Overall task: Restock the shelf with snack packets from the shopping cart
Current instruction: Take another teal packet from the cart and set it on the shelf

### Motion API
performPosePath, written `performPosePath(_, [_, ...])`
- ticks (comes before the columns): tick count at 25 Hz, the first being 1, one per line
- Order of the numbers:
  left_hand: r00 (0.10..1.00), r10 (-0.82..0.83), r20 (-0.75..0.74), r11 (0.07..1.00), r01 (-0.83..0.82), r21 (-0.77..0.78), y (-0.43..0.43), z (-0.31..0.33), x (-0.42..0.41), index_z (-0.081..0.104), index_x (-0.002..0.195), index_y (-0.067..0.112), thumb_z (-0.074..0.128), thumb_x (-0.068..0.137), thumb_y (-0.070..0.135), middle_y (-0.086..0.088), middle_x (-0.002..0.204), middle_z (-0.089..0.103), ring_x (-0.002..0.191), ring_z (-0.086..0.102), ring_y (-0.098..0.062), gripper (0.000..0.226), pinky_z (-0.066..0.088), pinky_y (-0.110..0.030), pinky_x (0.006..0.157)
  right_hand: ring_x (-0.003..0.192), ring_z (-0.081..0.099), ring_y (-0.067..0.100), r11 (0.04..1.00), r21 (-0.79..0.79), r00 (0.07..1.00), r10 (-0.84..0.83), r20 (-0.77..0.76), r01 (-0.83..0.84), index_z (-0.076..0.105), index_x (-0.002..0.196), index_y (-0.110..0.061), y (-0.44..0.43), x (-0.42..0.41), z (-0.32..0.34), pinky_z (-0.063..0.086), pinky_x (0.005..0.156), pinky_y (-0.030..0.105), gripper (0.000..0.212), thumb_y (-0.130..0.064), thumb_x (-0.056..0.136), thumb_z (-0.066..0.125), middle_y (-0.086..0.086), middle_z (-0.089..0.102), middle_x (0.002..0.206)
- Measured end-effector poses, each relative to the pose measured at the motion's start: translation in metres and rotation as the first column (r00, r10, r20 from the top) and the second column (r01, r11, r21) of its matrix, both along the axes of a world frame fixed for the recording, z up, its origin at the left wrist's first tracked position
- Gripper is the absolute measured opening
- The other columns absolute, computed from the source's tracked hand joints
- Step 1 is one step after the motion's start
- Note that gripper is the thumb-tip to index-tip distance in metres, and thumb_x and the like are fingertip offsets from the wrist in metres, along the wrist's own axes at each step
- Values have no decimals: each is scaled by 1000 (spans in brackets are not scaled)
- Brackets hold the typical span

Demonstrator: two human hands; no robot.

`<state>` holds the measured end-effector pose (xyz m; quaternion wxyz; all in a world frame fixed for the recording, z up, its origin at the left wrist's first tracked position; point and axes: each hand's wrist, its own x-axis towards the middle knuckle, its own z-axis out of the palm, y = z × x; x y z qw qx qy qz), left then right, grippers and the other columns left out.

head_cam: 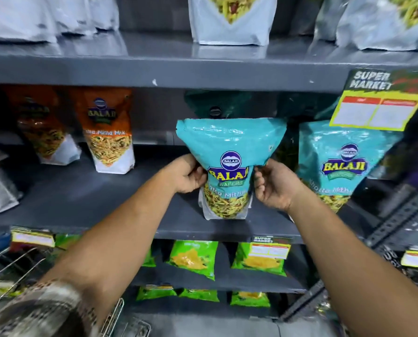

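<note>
A teal Balaji snack packet point(230, 147) stands upright near the front of the middle grey shelf point(86, 198). My left hand point(188, 175) grips its left side and my right hand point(275, 183) grips its right side, pinching the packet at its waist. A second teal packet point(337, 164) stands just to the right on the same shelf. More teal packets sit in shadow behind the held one. The wire shopping cart point(15, 266) shows at the lower left, its contents mostly hidden by my left arm.
Orange Balaji mix packets point(109, 132) stand at the shelf's left. White pouches point(230, 18) line the top shelf. Green packets point(193, 257) fill the lower shelves. A yellow price tag point(373, 105) hangs at the upper right. A perforated metal upright point(398, 215) runs along the right.
</note>
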<state>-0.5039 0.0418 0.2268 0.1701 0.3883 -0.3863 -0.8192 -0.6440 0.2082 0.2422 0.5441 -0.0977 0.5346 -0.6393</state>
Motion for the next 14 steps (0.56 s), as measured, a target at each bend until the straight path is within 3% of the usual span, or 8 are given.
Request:
performPosePath(3, [994, -26, 106, 939, 61, -339, 4, -12, 26, 59, 76, 21, 53, 83, 8, 1, 64, 62, 52, 54, -10, 16, 50, -20, 51, 43, 32, 9, 979, -48, 933, -202, -297, 196, 44, 63, -23, 3, -9, 5, 22, 43, 18, 32, -43, 87, 52, -7, 37, 54])
performPosePath(5, [978, -91, 187, 781, 186, -596, 11, -31, 48, 58, 102, 23, 60, 68, -2, 0, 97, 62, 83, 59, -12, 42, 50, -15, 64, 58, 47, 14, 927, -215, 834, -370, -409, 306, 54, 68, -23, 2, -11, 21, 33, 53, 24, 32, -51, 83, 54, -6, 51, 63])
performPosePath(7, [949, -202, 243, 610, 316, -726, 23, -47, 57, 43, 131, 17, 76, 59, -4, 8, 125, 54, 111, 52, -3, 82, 44, 0, 79, 74, 59, 15, 904, -336, 803, -400, -442, 266, 61, 79, -23, -1, -5, 38, 43, 63, 27, 29, -50, 83, 53, -5, 65, 80])
performPosePath(9, [914, -272, 301, 486, 400, -777, 34, -54, 49, 36, 136, 20, 88, 51, 2, 22, 126, 51, 113, 48, 16, 101, 36, 5, 86, 61, 61, 8, 881, -414, 775, -421, -471, 227, 64, 84, -20, -4, 5, 50, 46, 53, 20, 31, -48, 86, 52, -4, 67, 78])
performPosePath(11, [920, -233, 315, 493, 391, -777, 43, -53, 35, 37, 129, 20, 88, 51, -3, 22, 115, 54, 105, 53, 13, 97, 38, 7, 80, 52, 62, 7, 888, -427, 721, -410, -558, 174, 66, 78, -17, -9, 10, 59, 49, 47, 17, 26, -41, 85, 60, -6, 68, 68])
performPosePath(13, [947, -163, 277, 563, 320, -763, 47, -51, 26, 39, 125, 12, 85, 54, -10, 11, 107, 57, 98, 58, 0, 88, 41, 5, 71, 73, 71, 23, 896, -433, 720, -364, -591, 98, 71, 75, -18, -15, 11, 62, 61, 70, 38, 13, -31, 77, 71, 3, 74, 79])
performPosePath(14, [955, -141, 263, 580, 295, -759, 47, -53, 24, 40, 125, 9, 83, 55, -12, 7, 107, 59, 94, 58, -3, 85, 43, 4, 68, 81, 70, 27, 882, -457, 700, -401, -591, 119, 73, 75, -21, -17, 8, 61, 59, 79, 47, 9, -30, 74, 74, 5, 75, 82])
